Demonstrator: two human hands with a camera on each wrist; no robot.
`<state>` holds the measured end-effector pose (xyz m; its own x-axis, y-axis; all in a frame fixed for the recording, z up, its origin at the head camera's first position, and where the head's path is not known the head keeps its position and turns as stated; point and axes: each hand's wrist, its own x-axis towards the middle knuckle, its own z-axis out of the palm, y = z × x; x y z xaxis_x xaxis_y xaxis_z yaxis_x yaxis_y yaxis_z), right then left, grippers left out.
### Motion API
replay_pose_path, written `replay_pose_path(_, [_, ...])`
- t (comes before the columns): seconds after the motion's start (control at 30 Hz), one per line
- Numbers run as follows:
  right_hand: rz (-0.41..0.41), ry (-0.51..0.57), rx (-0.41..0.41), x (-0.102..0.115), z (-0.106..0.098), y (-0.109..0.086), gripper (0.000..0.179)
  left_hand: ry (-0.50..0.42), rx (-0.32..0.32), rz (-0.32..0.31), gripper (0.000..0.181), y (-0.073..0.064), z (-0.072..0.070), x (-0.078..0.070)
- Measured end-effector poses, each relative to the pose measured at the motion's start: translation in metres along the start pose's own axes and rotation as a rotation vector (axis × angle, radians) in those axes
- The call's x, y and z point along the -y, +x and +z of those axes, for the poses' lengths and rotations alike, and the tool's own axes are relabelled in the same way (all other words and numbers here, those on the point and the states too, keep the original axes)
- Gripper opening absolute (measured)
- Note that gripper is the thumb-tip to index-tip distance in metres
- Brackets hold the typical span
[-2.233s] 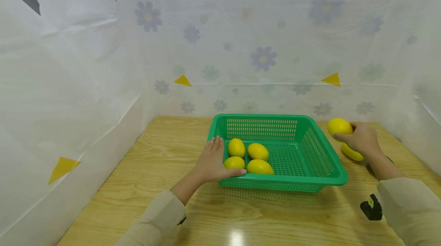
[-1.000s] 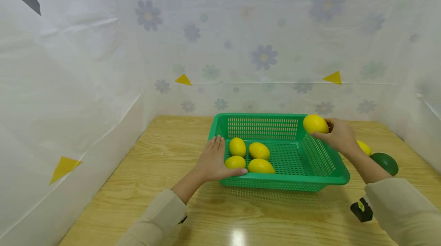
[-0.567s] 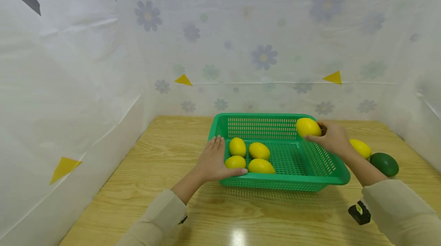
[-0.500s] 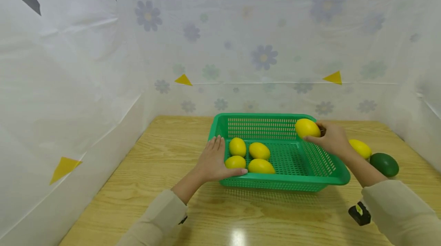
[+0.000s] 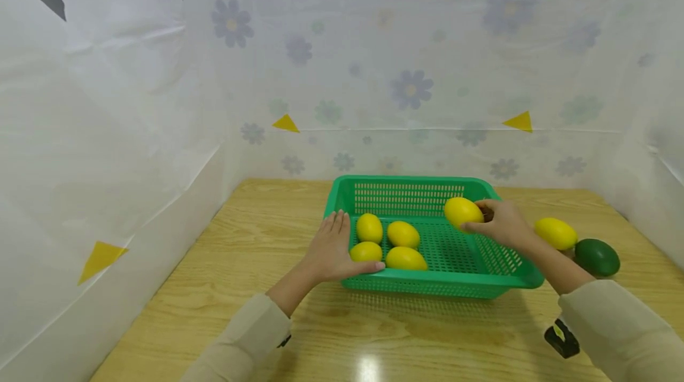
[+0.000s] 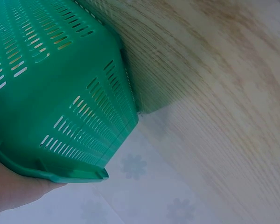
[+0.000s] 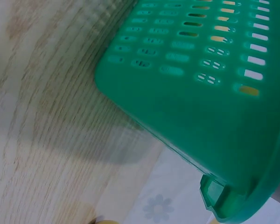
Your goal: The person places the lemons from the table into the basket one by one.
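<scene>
My right hand (image 5: 504, 224) holds a yellow lemon (image 5: 462, 214) between thumb and fingers, above the right part of the green plastic basket (image 5: 443, 278). The lemon's right end is hidden by the fingers. Across the basket's front left corner rests my left hand (image 5: 333, 251), fingers straight over the left rim and thumb along the front rim. Several yellow lemons (image 5: 403, 234) lie grouped in the left part of the basket. Both wrist views show mostly the basket's slotted outer wall (image 6: 46, 88); the held lemon is not visible there.
On the wooden table (image 5: 230, 263), right of the basket, lie another yellow lemon (image 5: 556, 233) and a dark green oval fruit (image 5: 597, 257), close together. White flower-patterned sheeting (image 5: 411, 91) encloses the back and sides.
My right hand has carried the lemon leftward from beyond the basket's right side to over its inside, and lower. The left hand has stayed in place.
</scene>
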<state>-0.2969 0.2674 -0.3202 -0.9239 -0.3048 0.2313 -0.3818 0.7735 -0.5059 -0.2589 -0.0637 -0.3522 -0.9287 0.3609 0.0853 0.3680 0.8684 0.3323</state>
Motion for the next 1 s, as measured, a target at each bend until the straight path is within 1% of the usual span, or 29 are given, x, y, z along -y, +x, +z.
replay_pose_path(0.27, [-0.012, 0.027, 0.033, 0.000, 0.007, -0.004, 0.059, 0.002, -0.002, -0.002, 0.117, 0.000, 0.000, 0.000])
replay_pose_path(0.43, [0.000, 0.020, 0.076, 0.002, 0.013, -0.005, 0.063, 0.004, 0.003, -0.005, 0.116, 0.000, 0.000, -0.001])
replay_pose_path(0.6, [-0.009, 0.023, 0.125, 0.003, 0.016, -0.003, 0.065, 0.003, -0.002, -0.006, 0.114, 0.000, -0.001, -0.001])
replay_pose_path(0.83, [-0.050, -0.005, 0.167, 0.002, 0.020, -0.002, 0.061, -0.001, -0.005, -0.010, 0.113, 0.000, -0.001, -0.002])
replay_pose_path(1.0, [-0.085, -0.033, 0.219, 0.001, 0.025, -0.002, 0.056, -0.004, -0.002, -0.010, 0.114, 0.000, -0.001, -0.002])
